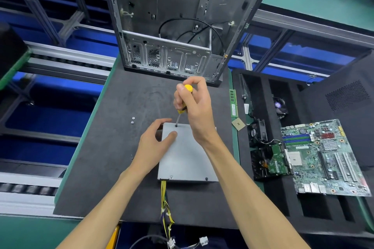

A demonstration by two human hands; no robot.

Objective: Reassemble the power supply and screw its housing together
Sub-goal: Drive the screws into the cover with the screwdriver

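Screwdriver (pixel 183 100) stands nearly upright in the right hand (pixel 194 107), whose fingers are wrapped round the yellow handle; its tip sits in a screw (pixel 176 125) at the far left corner of the power supply (pixel 182 155), straight below that grip. The grey housing lies flat on the dark worktop (pixel 113 147), long axis running away from the person, with the yellow cable bundle (pixel 165 204) trailing off its near end. The left hand (pixel 155 143) steadies that same corner, thumb flat on the lid, fingers curled over the left edge. Two loose screws (pixel 132 120) lie left of the housing, apart from it and nearer the left hand. A foam tray (pixel 261 91) right of the housing holds fans, a drive and a motherboard (pixel 323 157).
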